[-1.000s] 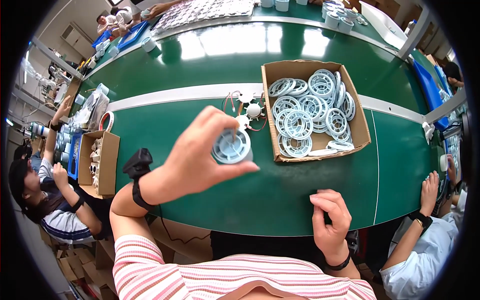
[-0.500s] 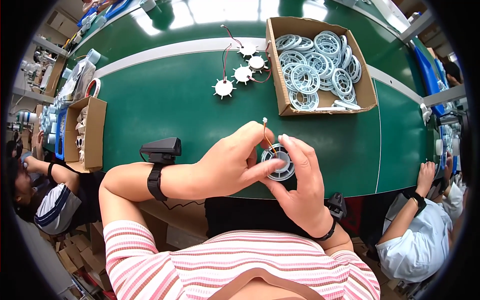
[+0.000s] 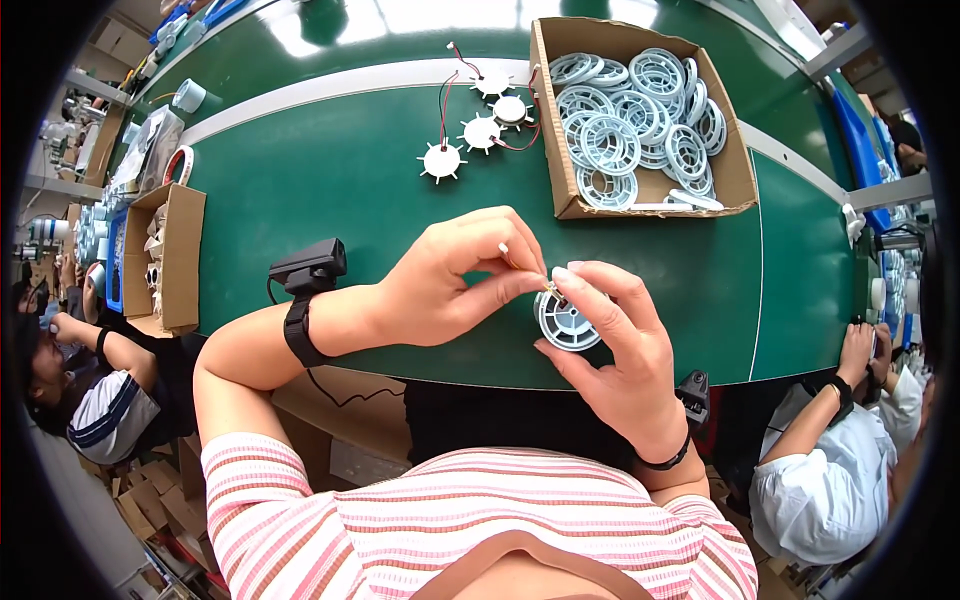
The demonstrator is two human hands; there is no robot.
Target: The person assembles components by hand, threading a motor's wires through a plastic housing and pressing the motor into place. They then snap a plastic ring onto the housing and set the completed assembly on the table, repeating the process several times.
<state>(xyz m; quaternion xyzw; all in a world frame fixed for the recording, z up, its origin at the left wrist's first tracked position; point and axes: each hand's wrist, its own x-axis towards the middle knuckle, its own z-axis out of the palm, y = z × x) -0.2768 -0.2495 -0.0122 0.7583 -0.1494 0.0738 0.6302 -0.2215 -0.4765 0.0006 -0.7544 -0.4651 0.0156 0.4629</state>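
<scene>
My right hand [image 3: 638, 368] grips a pale blue round spoked housing [image 3: 567, 325] by its side, thumb below and fingers above. The housing is tilted, its spoked face showing. At its upper left rim, the thumb and finger of my left hand [image 3: 462, 268] pinch a thin wire lead [image 3: 511, 260] whose small white connector sticks up past the fingers. The fingertips cover where the wire meets the rim. Farther off on the green table lie several white discs with short spokes [image 3: 441, 161] and red and black leads.
A cardboard box [image 3: 564, 190] of pale blue spoked rings stands at the back right. Another box [image 3: 182, 265] with white parts is at the left. Black devices [image 3: 308, 266] are strapped to my wrists. Co-workers sit on the left [image 3: 115, 395] and right [image 3: 825, 480].
My left hand has drawn back and up from the housing's centre to its upper left rim, now pinching the wire there. The housing has tilted and shifted slightly right in my right hand.
</scene>
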